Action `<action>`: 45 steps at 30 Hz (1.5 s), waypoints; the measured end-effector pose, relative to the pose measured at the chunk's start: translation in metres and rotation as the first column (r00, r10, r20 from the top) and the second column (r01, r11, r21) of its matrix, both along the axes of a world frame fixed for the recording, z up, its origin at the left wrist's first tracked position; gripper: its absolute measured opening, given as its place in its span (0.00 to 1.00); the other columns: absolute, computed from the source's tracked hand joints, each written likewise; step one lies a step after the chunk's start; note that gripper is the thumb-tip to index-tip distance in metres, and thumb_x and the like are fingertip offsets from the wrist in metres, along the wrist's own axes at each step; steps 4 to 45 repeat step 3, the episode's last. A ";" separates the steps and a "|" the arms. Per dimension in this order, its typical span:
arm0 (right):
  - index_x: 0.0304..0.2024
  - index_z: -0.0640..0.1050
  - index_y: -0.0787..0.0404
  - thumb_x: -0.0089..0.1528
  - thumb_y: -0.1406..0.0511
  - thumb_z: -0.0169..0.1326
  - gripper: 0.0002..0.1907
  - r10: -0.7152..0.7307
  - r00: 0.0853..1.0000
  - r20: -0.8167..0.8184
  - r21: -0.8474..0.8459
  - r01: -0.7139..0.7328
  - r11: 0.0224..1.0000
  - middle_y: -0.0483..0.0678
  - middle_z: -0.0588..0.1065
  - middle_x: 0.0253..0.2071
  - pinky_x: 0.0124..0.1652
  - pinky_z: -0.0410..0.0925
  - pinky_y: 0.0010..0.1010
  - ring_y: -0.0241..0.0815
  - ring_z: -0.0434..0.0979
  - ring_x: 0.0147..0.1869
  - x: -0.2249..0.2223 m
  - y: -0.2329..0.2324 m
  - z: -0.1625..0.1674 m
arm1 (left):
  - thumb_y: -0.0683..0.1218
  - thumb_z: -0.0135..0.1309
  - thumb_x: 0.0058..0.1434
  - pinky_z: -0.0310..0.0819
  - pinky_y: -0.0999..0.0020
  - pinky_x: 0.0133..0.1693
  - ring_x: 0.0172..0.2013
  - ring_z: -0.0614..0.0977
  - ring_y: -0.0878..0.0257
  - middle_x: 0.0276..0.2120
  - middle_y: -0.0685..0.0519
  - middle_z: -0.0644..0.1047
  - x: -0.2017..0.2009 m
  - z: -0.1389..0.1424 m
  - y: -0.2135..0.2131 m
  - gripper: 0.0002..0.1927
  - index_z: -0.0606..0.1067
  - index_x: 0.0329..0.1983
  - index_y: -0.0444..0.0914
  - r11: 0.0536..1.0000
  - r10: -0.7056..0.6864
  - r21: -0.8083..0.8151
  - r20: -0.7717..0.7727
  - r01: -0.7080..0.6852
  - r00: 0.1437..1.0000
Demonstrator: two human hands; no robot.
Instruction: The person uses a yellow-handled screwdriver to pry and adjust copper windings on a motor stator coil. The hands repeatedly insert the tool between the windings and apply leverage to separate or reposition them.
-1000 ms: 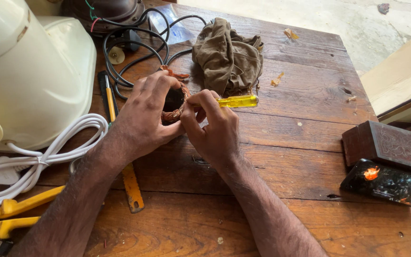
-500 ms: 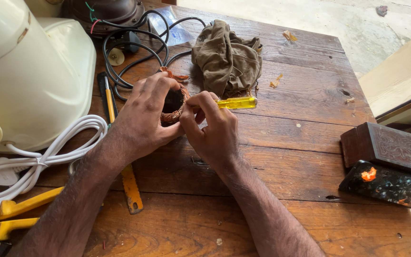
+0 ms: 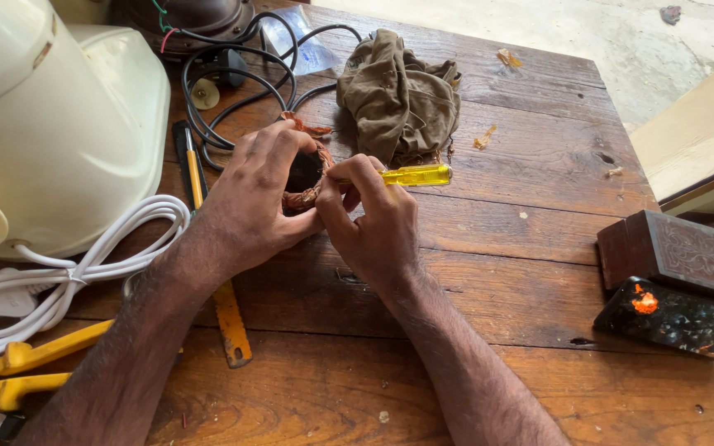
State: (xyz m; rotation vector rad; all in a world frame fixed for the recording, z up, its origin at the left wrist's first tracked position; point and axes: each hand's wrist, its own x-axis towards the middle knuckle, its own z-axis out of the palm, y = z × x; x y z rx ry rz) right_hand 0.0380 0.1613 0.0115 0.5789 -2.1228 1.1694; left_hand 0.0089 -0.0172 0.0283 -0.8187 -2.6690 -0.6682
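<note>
Fingers of the left hand (image 3: 258,202) curl tight around a small round copper-wound coil with a dark hollow centre (image 3: 306,177), holding it just above the worn brown wooden table (image 3: 530,215). Thumb and fingertips of the right hand (image 3: 378,223) pinch the shaft of a screwdriver with a clear yellow plastic handle (image 3: 415,175), its tip hidden at the rim of the coil; the handle sticks out to the right of the coil.

Taking the coil as the landmark: directly behind it and slightly right lies a crumpled olive-brown cloth rag (image 3: 398,95), close enough that the screwdriver handle lies along its near edge. Behind and to the left, a tangle of black cable (image 3: 225,91) loops around a small black plug and leads toward a dark round motor housing (image 3: 196,16) at the far edge. Left of the coil stands a large cream plastic appliance body (image 3: 51,124), with a coiled white power cord (image 3: 76,264) in front of it. A yellow-bladed hand tool (image 3: 216,272) runs under the left wrist, and yellow-handled pliers (image 3: 35,363) lie further to the near left. Well to the right of the coil sit a carved dark wooden box (image 3: 679,252) and, nearer, a glossy black object with an orange spot (image 3: 675,318). Small orange scraps (image 3: 485,136) dot the boards behind and to the right.
</note>
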 end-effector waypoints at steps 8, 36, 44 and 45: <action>0.40 0.76 0.62 0.67 0.69 0.56 0.03 -0.024 1.000 -0.016 0.025 0.025 0.999 0.48 0.78 0.35 0.36 0.77 0.28 0.37 0.84 0.36 -0.002 0.001 -0.002 | 0.61 0.68 0.55 0.54 0.34 0.66 0.71 0.54 0.36 0.69 0.33 0.56 -0.008 -0.013 -0.001 0.37 0.64 0.60 0.41 1.000 -0.007 0.009 -0.078 0.008 0.997; 0.40 0.76 0.62 0.67 0.69 0.56 0.03 -0.024 1.000 -0.016 0.025 0.025 0.999 0.48 0.78 0.35 0.36 0.77 0.28 0.37 0.84 0.36 -0.002 0.001 -0.002 | 0.61 0.68 0.55 0.54 0.34 0.66 0.71 0.54 0.36 0.69 0.33 0.56 -0.008 -0.013 -0.001 0.37 0.64 0.60 0.41 1.000 -0.007 0.009 -0.078 0.008 0.997; 0.40 0.76 0.62 0.67 0.69 0.56 0.03 -0.024 1.000 -0.016 0.025 0.025 0.999 0.48 0.78 0.35 0.36 0.77 0.28 0.37 0.84 0.36 -0.002 0.001 -0.002 | 0.61 0.68 0.55 0.54 0.34 0.66 0.71 0.54 0.36 0.69 0.33 0.56 -0.008 -0.013 -0.001 0.37 0.64 0.60 0.41 1.000 -0.007 0.009 -0.078 0.008 0.997; 0.40 0.76 0.62 0.67 0.69 0.56 0.03 -0.024 1.000 -0.016 0.025 0.025 0.999 0.48 0.78 0.35 0.36 0.77 0.28 0.37 0.84 0.36 -0.002 0.001 -0.002 | 0.61 0.68 0.55 0.54 0.34 0.66 0.71 0.54 0.36 0.69 0.33 0.56 -0.008 -0.013 -0.001 0.37 0.64 0.60 0.41 1.000 -0.007 0.009 -0.078 0.008 0.997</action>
